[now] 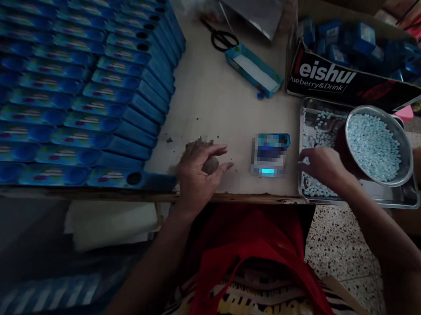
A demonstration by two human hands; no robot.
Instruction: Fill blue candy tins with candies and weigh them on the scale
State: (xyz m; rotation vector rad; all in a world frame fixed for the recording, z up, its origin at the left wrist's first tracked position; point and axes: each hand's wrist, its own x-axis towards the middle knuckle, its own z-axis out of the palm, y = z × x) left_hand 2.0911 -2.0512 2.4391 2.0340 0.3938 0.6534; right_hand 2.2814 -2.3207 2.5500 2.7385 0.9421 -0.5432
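Observation:
My left hand (198, 176) rests near the table's front edge, thumb and forefinger apart. I see nothing held in it, though the other fingers are curled and partly hidden. My right hand (322, 166) is over the left side of a metal tray (379, 198), its fingertips pinched around small pale-blue pellets (306, 160). More of these pellets lie loose in the tray, and many fill a round metal bowl (405, 174) tilted inside it. Between my hands sits a small device with a lit display (267, 171), blurred by pixelation, with a small blue box (285, 139) on it.
Rows of blue boxes (110, 106) are stacked along the left. At the back lie black-handled scissors (223, 40), a long blue tray-like box (255, 70) and a small blue cap (260, 96). A black carton (343, 82) holding blue containers stands behind the metal tray.

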